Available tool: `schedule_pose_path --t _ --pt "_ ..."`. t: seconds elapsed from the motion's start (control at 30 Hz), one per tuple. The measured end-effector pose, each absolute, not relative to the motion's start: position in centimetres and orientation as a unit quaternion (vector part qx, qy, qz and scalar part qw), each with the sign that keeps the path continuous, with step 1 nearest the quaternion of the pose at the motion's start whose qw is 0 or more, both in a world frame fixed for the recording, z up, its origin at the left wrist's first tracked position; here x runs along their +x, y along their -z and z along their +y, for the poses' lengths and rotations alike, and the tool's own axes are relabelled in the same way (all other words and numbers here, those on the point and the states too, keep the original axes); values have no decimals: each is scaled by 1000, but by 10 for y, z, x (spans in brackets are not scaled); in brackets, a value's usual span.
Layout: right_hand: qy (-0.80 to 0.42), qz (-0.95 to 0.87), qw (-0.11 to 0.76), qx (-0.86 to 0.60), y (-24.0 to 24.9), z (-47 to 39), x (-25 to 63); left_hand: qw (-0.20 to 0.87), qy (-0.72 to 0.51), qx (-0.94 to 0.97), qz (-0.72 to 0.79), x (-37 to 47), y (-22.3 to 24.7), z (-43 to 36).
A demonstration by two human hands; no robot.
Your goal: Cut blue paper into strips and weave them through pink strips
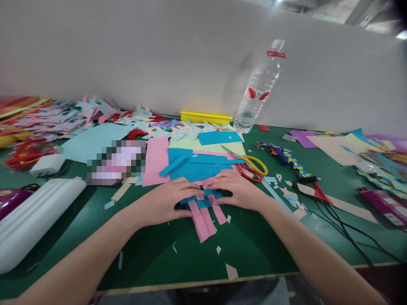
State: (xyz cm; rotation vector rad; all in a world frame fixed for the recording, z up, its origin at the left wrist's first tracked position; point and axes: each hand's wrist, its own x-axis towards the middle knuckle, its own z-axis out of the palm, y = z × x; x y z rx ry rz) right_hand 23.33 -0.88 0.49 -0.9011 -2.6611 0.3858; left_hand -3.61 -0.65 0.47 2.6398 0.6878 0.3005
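Note:
Pink and blue paper strips lie interlaced on the green table near its front edge, with several pink ends fanning toward me. My left hand is curled over the weave's left side, fingers and thumb pinching it. From the other side, my right hand grips the blue strips' right ends between thumb and fingers. Part of the weave is hidden beneath both hands. Just beyond them are a blue paper sheet, a pink sheet and scissors with yellow and red handles, blades resting on the paper.
A clear water bottle leans against the grey wall, beside a yellow plastic bar. Woven paper pieces pile up at the back left. A long white object lies at left. Black cables and paper scraps are at right and front.

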Motion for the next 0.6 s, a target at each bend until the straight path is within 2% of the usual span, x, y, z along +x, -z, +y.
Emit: schedule_pose_path --t 0.6 --pt "-117 -930 115 -328 -19 -27 228 241 -127 933 236 -34 -1 -11"
